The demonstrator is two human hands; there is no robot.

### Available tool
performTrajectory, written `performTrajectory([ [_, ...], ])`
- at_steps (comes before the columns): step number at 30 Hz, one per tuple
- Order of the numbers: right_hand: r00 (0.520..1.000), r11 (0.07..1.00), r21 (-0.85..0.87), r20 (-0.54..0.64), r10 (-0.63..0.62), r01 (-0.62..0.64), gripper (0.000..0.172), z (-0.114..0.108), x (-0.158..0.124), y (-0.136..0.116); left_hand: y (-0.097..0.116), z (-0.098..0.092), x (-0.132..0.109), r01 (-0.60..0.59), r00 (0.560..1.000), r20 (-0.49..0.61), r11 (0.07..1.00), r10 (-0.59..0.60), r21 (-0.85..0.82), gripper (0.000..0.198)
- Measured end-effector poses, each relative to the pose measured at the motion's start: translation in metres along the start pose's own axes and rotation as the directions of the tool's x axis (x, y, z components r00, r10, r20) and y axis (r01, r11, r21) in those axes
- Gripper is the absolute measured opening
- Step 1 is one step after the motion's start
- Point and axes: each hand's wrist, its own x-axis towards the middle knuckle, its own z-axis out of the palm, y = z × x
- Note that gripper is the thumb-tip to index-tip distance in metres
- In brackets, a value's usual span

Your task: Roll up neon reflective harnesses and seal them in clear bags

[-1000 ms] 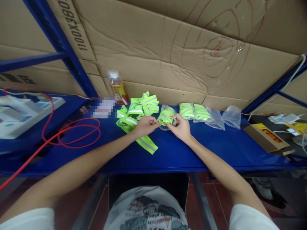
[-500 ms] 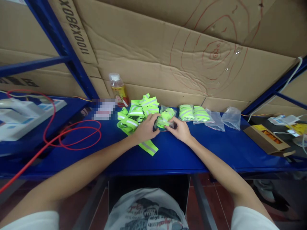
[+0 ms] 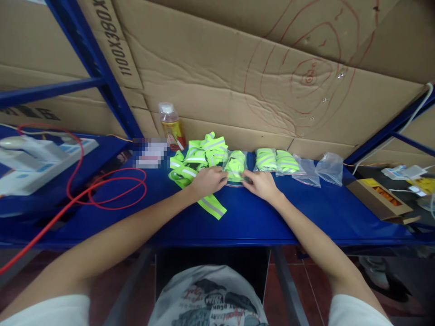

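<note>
Neon-yellow fabric with a grey stripe fills the clear plastic bag [image 3: 235,162] lying on the table in front of you, between your two hands. Your left hand [image 3: 210,180] is curled, its thumb and fingertips pinching the near left edge of that bag; your right hand [image 3: 261,183] grips the near right edge in the same way, its fingers bent inward. The bag's opening edge lies toward you, its thin rim line showing between your hands. Just to the left, beyond and beside your left hand, a loose heap of neon strips [image 3: 208,148] spreads over the blue table [image 3: 258,224], and one striped end reaches out on the near side of your left wrist. To the right of your bag, a packed bag [image 3: 266,160] and a second packed bag [image 3: 287,161] sit side by side, with a flat bag [image 3: 308,172] and a puffed-up bag [image 3: 330,169] next to them. Behind the heap, a bottle [image 3: 172,127] with a white cap stands upright near the cardboard wall [image 3: 204,72]. Farther left, a red cord [image 3: 118,207] loops across the tabletop, and at the far right you have an open cardboard box [image 3: 375,199].
</note>
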Motion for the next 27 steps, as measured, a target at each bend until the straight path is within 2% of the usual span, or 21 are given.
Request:
performTrajectory([
  [2, 1.000, 0.998, -0.059, 0.003, -0.029, 0.029, 0.014, -0.002, -0.001, 0.000, 0.001, -0.004, 0.000, -0.040, 0.999, -0.009, 0.999, 0.040, 0.024, 0.019],
  [5, 0.984, 0.982, -0.089, -0.041, -0.172, 0.168, 0.012, -0.005, -0.003, 0.003, -0.001, -0.012, -0.001, -0.147, 0.987, -0.051, 0.988, 0.150, 0.056, 0.019],
  [9, 0.928, 0.937, -0.050, -0.134, -0.349, 0.346, 0.012, -0.008, -0.006, 0.008, -0.008, -0.017, -0.003, -0.363, 0.930, -0.031, 0.928, 0.367, 0.086, 0.025],
  [11, 0.910, 0.918, -0.017, -0.127, -0.394, 0.395, 0.015, -0.007, -0.006, 0.009, -0.013, -0.016, -0.004, -0.409, 0.912, 0.001, 0.910, 0.410, 0.073, 0.020],
  [16, 0.916, 0.914, 0.074, -0.075, -0.393, 0.398, 0.014, -0.002, -0.003, 0.009, -0.021, -0.014, -0.003, -0.337, 0.937, 0.083, 0.940, 0.340, -0.047, 0.022],
  [21, 0.927, 0.917, 0.138, -0.028, -0.374, 0.374, 0.014, -0.006, -0.004, 0.009, -0.024, -0.020, -0.002, -0.282, 0.939, 0.144, 0.939, 0.312, -0.198, 0.031],
  [27, 0.955, 0.947, 0.123, -0.009, -0.297, 0.296, 0.023, -0.017, -0.009, 0.000, -0.031, -0.019, -0.006, -0.253, 0.942, 0.178, 0.949, 0.286, -0.187, 0.048],
])
